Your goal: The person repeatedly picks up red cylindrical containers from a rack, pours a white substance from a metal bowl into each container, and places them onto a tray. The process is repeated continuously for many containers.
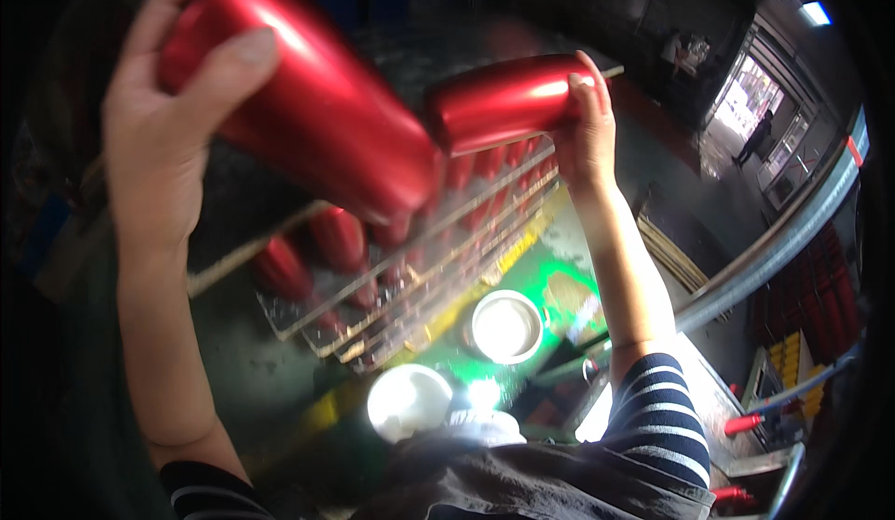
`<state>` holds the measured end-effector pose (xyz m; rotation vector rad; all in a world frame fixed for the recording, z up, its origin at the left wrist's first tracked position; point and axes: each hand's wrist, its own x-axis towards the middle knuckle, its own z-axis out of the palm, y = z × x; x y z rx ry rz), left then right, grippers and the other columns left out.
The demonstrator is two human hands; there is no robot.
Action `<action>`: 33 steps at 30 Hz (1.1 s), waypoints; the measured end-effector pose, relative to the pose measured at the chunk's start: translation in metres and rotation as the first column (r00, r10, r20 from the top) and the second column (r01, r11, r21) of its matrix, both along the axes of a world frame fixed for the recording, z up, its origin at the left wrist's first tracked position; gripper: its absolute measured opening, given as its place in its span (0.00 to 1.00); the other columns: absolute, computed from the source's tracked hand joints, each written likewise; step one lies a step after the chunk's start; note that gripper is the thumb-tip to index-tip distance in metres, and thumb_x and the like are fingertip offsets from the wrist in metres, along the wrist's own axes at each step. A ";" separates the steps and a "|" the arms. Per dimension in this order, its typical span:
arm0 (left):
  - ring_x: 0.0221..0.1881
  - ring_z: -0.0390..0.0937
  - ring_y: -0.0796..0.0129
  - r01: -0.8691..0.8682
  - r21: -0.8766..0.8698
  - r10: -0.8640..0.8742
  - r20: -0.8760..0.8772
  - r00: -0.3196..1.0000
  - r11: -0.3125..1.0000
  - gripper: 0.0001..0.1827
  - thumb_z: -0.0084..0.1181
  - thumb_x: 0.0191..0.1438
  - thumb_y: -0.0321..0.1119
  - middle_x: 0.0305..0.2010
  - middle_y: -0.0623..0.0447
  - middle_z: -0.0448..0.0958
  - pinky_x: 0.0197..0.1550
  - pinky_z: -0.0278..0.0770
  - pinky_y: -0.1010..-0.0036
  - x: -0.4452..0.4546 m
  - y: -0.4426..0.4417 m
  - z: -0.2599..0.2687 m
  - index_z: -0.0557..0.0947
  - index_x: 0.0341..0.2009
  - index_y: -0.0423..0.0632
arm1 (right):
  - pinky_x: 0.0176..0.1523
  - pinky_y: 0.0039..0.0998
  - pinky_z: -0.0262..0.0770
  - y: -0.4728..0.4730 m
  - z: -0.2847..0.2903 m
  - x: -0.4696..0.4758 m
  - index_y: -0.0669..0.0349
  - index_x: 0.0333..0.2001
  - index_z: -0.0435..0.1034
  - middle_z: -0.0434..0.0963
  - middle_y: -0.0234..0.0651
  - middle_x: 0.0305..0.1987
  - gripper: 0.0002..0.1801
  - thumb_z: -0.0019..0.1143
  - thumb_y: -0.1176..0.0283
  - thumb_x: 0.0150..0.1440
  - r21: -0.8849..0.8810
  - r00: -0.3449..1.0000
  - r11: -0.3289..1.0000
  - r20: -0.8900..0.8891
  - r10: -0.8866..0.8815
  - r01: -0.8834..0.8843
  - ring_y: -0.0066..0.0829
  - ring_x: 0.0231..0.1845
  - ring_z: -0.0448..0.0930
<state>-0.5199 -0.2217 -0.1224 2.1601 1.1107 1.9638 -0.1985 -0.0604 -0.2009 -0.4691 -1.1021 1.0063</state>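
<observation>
Two glossy red metal cylinders are held up before me, one in each hand. My left hand grips the nearer red cylinder at its upper end, thumb across its side; it slants down to the right and is somewhat blurred. The other red cylinder lies nearly level, with my right hand closed round its right end. Their inner ends come close together in the view; whether they touch I cannot tell. Below them, several similar red cylinders stand among stacked boards.
A white bucket and another round white container stand on the green floor by the stack. A curved metal pipe runs along the right, near red-handled parts. A person is far off near a bright doorway.
</observation>
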 end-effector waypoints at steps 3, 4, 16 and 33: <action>0.59 0.71 0.53 0.171 -0.158 -0.145 0.167 0.975 0.972 0.41 0.55 0.55 0.56 0.61 0.44 0.69 0.58 0.77 0.59 0.003 -0.066 -0.039 0.62 0.69 0.52 | 0.59 0.50 0.76 -0.071 -0.046 0.002 0.58 0.63 0.62 0.75 0.45 0.54 0.34 0.57 0.52 0.59 -0.239 0.978 0.957 -0.166 0.127 -0.165 0.40 0.58 0.77; 0.57 0.73 0.56 0.221 -0.174 -0.144 0.372 0.917 0.960 0.40 0.55 0.53 0.59 0.58 0.44 0.71 0.52 0.81 0.63 0.015 -0.081 -0.072 0.66 0.67 0.53 | 0.58 0.50 0.77 -0.092 -0.068 0.003 0.59 0.62 0.63 0.74 0.45 0.55 0.34 0.57 0.50 0.58 -0.341 0.944 0.897 -0.267 0.194 -0.281 0.40 0.58 0.76; 0.47 0.79 0.38 0.930 0.140 0.549 0.774 -0.317 0.340 0.26 0.52 0.60 0.55 0.51 0.42 0.79 0.36 0.88 0.50 0.051 -0.140 -0.471 0.79 0.53 0.49 | 0.57 0.48 0.77 -0.229 -0.291 -0.038 0.53 0.56 0.70 0.78 0.37 0.55 0.35 0.57 0.39 0.56 -0.419 0.435 0.124 -0.883 0.175 -0.900 0.36 0.52 0.79; 0.66 0.62 0.35 0.836 0.527 0.583 0.635 -0.507 0.153 0.32 0.50 0.62 0.47 0.70 0.39 0.61 0.58 0.73 0.38 0.081 -0.175 -0.612 0.65 0.66 0.45 | 0.61 0.52 0.70 -0.370 -0.341 0.142 0.52 0.51 0.73 0.81 0.36 0.50 0.25 0.53 0.48 0.58 -0.392 0.501 0.500 -0.860 0.098 -0.772 0.37 0.51 0.80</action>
